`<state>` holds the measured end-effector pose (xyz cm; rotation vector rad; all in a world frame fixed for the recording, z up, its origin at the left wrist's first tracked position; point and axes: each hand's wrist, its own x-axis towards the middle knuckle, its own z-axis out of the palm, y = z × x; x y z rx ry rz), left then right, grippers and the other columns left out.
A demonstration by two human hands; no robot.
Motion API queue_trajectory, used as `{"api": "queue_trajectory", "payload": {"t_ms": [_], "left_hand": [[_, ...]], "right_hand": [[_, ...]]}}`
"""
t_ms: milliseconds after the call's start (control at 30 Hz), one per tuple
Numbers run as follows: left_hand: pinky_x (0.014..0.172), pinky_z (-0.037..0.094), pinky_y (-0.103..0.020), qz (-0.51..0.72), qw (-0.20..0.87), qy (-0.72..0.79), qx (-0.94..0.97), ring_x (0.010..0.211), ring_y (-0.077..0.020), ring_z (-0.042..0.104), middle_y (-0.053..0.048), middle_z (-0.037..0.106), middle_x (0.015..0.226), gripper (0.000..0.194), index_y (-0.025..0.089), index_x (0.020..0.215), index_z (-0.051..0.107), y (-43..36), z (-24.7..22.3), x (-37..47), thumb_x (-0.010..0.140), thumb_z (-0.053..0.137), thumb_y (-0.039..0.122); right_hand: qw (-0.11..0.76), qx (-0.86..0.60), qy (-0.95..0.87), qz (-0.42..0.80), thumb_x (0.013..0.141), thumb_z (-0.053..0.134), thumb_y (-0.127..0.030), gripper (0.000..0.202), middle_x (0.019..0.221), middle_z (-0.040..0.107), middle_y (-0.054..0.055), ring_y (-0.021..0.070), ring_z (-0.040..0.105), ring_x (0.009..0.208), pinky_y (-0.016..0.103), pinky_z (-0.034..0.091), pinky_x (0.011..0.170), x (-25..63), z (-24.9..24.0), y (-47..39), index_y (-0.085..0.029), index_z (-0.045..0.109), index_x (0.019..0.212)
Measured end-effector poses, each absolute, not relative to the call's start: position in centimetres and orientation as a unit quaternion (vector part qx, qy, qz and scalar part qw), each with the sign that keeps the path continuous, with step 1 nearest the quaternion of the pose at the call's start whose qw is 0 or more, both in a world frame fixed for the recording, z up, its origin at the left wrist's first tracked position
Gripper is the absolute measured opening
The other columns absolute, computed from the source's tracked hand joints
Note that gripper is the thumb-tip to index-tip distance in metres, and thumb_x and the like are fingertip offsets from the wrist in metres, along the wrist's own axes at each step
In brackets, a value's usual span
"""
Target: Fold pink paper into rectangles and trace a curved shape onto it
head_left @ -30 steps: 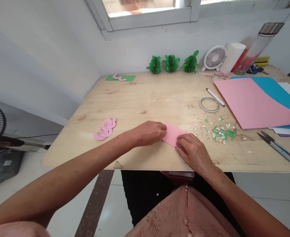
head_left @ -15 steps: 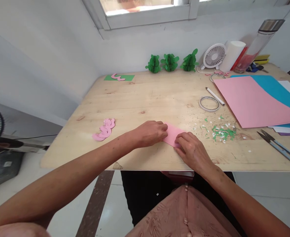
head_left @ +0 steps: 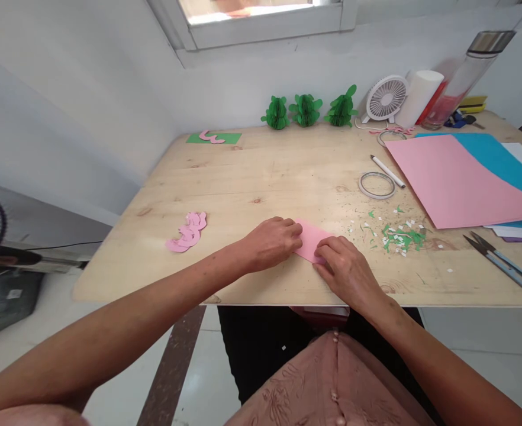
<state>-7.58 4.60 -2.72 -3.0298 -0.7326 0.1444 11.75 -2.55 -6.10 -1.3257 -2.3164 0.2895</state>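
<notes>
A small piece of pink paper (head_left: 311, 240) lies near the front edge of the table between my two hands. The fingers of my left hand (head_left: 275, 241) are curled and closed on its left end. My right hand (head_left: 344, 264) pinches its right end between thumb and fingers. Off to the left lie several wavy pink cutouts (head_left: 189, 235), heaped together. One more wavy pink piece (head_left: 211, 138) rests on a green paper strip (head_left: 233, 138) at the back left.
Three green paper figures (head_left: 305, 111) stand by the wall. On the right are tape rolls (head_left: 361, 187), a white pen (head_left: 387, 171), green and white scraps (head_left: 403, 238), large pink paper (head_left: 447, 183), scissors (head_left: 498, 260), a small fan (head_left: 386, 99) and a bottle (head_left: 469, 83).
</notes>
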Motion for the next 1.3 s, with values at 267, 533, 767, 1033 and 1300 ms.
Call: {"api": "queue_trajectory", "payload": {"t_ms": [267, 533, 767, 1033, 1300], "left_hand": [[0.065, 0.042, -0.028, 0.013, -0.044, -0.247, -0.968, 0.078, -0.0171, 0.053, -0.008, 0.060, 0.086, 0.017, 0.015, 0.068, 0.056, 4.9, -3.5, -7.9, 0.079, 0.047, 0.006], [0.067, 0.043, -0.022, -0.019, -0.124, -0.261, -0.957, 0.082, -0.0133, 0.055, -0.004, 0.060, 0.092, 0.010, 0.017, 0.080, 0.056, 5.3, -3.0, -9.0, 0.082, 0.049, 0.011], [0.070, 0.042, -0.024, -0.013, -0.152, -0.258, -0.954, 0.086, -0.0156, 0.052, -0.005, 0.058, 0.090, 0.011, 0.017, 0.077, 0.056, 5.3, -3.2, -8.8, 0.081, 0.051, 0.008], [0.069, 0.041, -0.026, 0.003, -0.173, -0.248, -0.953, 0.079, -0.0158, 0.047, -0.005, 0.054, 0.084, 0.015, 0.016, 0.070, 0.050, 5.8, -3.1, -8.3, 0.082, 0.049, 0.006], [0.071, 0.041, -0.025, -0.001, -0.212, -0.268, -0.940, 0.084, -0.0160, 0.049, -0.004, 0.055, 0.086, 0.012, 0.017, 0.075, 0.051, 5.9, -2.3, -8.7, 0.080, 0.051, 0.006]], "right_hand": [[0.239, -0.477, -0.839, 0.106, 0.085, 0.056, -0.013, 0.007, 0.090, 0.063, 0.009, 0.0228, 0.054, 0.086, 0.037, 0.046, 0.076, 11.8, -6.0, -2.5, -0.018, 0.058, 0.082], [0.238, -0.479, -0.837, 0.114, 0.087, 0.054, -0.014, 0.008, 0.089, 0.063, 0.008, 0.0232, 0.054, 0.085, 0.037, 0.046, 0.075, 11.9, -6.2, -2.5, -0.019, 0.058, 0.082], [0.233, -0.481, -0.838, 0.109, 0.087, 0.053, -0.014, 0.009, 0.088, 0.063, 0.008, 0.0228, 0.053, 0.084, 0.037, 0.046, 0.075, 11.8, -6.1, -2.5, -0.018, 0.058, 0.082], [0.238, -0.479, -0.838, 0.112, 0.087, 0.053, -0.014, 0.009, 0.089, 0.063, 0.008, 0.0226, 0.054, 0.084, 0.037, 0.046, 0.074, 11.9, -6.1, -2.5, -0.019, 0.058, 0.082], [0.247, -0.485, -0.830, 0.123, 0.086, 0.056, -0.016, 0.004, 0.091, 0.063, 0.009, 0.0233, 0.056, 0.087, 0.036, 0.045, 0.075, 11.9, -6.1, -2.6, -0.019, 0.059, 0.086]]}}
